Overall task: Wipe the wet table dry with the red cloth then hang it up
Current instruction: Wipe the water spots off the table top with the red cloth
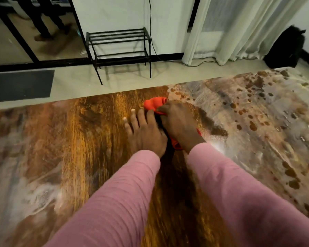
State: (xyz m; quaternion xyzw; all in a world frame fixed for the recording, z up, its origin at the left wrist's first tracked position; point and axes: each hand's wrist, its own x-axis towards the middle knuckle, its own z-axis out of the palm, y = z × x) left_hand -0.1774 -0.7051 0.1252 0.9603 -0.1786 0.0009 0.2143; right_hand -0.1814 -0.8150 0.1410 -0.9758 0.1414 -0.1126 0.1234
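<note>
Wiping is partly done, my call: the wooden worktop (64,139) shows a broad brown band down the middle that looks dry, while the whole right side (257,113) carries a pale wet film with streaks. The left near corner (34,193) has a similar whitish sheen, probably water too, but it could be glare. So a big share of the wiping is left, and the hanging step is not started. Beyond the far edge is a light tiled floor (114,82) and a white wall with a pale curtain (230,27) reaching the floor at right. A glass panel at far left shows a person's legs (43,20) behind it. A dark mat (20,85) lies on the floor at left, and a black bag (284,49) slumps by the curtain. A black metal rack (118,49) stands against the wall and looks a likely spot for hanging, though that is a guess. A thin cable (151,32) runs down the wall. Both arms are in pink sleeves (114,196). The right grip (180,122) is clenched over the bunched red cloth (154,103), pressing it to the worktop at the dry/wet border, near the far edge. The left grip (144,134) lies flat with fingers straight and spread, just beside the cloth, one fingertip touching it. Brown droplet spots (251,125) dot the film on the right.
</note>
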